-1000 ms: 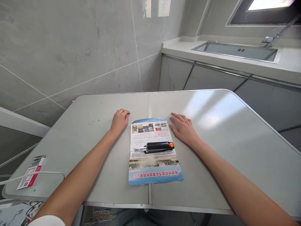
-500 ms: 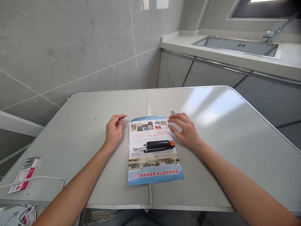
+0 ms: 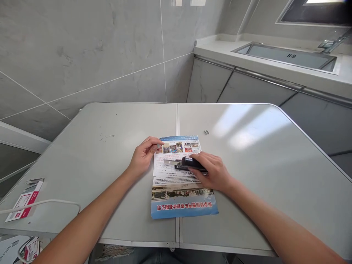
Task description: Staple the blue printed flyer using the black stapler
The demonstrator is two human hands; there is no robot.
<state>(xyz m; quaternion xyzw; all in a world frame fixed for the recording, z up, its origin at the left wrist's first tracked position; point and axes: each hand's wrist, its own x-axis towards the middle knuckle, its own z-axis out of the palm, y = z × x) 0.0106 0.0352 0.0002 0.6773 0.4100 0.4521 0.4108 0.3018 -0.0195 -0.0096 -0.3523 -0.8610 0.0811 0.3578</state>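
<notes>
Head view: right hand (image 3: 213, 171) grips black stapler (image 3: 187, 162) mid-frame, above leaflet (image 3: 177, 183); left hand (image 3: 143, 156) bunched at leaflet's upper-left corner, cannot tell whether holding anything; loose grip could let stapler slip; small metal strips (image 3: 206, 132) beyond right hand; white cable (image 3: 55, 201), lower left, might snag left forearm (image 3: 101, 212)

The stapler (image 3: 187, 162) is black, the leaflet (image 3: 176, 179) blue-and-white with red lettering (image 3: 184, 206), the table (image 3: 79, 176) grey.

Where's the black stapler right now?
In the head view, the black stapler is in the right hand, over the printed leaflet, to the right of the left hand.
</notes>
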